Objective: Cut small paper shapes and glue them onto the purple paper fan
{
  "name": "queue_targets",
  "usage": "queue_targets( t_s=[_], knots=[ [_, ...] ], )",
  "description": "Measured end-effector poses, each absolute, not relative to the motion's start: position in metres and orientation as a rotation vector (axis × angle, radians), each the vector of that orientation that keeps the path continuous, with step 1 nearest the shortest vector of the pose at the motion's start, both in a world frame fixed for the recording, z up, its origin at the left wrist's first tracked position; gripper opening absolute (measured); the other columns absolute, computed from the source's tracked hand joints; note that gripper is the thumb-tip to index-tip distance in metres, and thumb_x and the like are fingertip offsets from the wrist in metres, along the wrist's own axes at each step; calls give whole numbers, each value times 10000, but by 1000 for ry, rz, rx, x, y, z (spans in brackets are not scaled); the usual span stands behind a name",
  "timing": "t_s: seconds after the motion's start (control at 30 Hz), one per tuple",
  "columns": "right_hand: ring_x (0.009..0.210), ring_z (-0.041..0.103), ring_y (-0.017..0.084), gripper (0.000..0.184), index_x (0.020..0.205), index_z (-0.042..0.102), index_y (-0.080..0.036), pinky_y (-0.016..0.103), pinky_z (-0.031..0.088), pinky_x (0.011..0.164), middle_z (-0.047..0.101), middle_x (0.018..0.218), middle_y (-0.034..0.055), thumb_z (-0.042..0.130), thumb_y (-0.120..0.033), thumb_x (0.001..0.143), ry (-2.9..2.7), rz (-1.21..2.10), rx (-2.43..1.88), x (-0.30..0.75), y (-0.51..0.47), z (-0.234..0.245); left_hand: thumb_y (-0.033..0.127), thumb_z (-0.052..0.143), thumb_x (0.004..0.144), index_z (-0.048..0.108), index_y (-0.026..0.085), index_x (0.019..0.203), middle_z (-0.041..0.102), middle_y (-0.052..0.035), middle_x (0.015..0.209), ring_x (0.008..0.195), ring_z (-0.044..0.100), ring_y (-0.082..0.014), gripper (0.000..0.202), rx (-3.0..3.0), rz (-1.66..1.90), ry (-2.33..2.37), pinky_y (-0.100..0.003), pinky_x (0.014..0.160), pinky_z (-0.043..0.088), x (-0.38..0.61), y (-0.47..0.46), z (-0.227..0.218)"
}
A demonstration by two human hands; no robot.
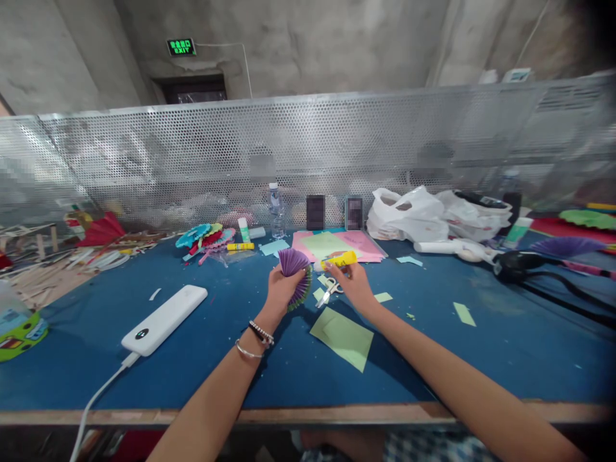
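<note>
My left hand (283, 287) is closed around a pleated purple paper fan (292, 262) with a green lower edge, held above the blue table. In my right hand (355, 282) is a yellow glue stick (342, 259), gripped lengthwise and pointing left toward the fan, with a gap between them. Whether its cap is off I cannot tell. Below and between the hands lie scissors (329, 292) with pale handles, blades toward me. A light green paper sheet (344, 338) rests nearer to me. Pink and green sheets (363, 244) are stacked beyond my right hand.
A white power bank (166, 319) with a cable lies at the left. Behind are colourful paper pieces (195, 239), another yellow glue stick (240, 246), a water bottle (276, 212) and white plastic bags (414, 215). A black cabled device (513, 266) lies right. A perforated metal panel (202, 160) stands behind.
</note>
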State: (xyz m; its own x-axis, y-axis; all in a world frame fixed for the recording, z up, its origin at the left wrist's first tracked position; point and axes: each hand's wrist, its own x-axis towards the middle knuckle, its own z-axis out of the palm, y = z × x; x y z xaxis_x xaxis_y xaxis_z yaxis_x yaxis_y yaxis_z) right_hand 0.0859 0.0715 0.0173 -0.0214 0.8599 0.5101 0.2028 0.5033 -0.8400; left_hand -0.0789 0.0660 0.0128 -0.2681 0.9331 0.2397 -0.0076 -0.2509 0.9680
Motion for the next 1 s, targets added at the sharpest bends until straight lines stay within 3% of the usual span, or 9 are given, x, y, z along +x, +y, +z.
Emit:
queue_targets(
  t_s=[0.13,0.37,0.63,1.0],
  knots=[
    [645,550,153,285,906,574,-187,282,434,627,641,849,46,531,-438,778,-1747,383,-962,86,63,20,233,709,570,665,127,778,650,-33,706,646,582,-144,238,1284,1617,1156,-235,632,461,-78,64,13],
    [870,579,208,267,992,548,-197,321,437,758,625,967,77,509,-381,803,-1874,251,-917,88,63,18,239,709,572,665,124,796,656,-42,731,678,586,-157,255,1313,1574,1161,-242,647,463,-80,64,13],
    [940,556,213,239,1006,548,-213,348,425,822,609,990,83,488,-355,823,-1955,252,-810,91,61,23,254,723,564,666,116,799,668,-56,747,685,600,-161,279,1245,1543,1112,-245,650,472,-79,59,16],
    [892,530,212,225,1013,563,-222,354,418,793,614,978,66,483,-334,833,-2044,156,-793,94,60,26,278,723,566,679,126,771,673,-52,718,672,612,-176,259,1320,1454,1231,-254,625,475,-83,63,14]
  ],
)
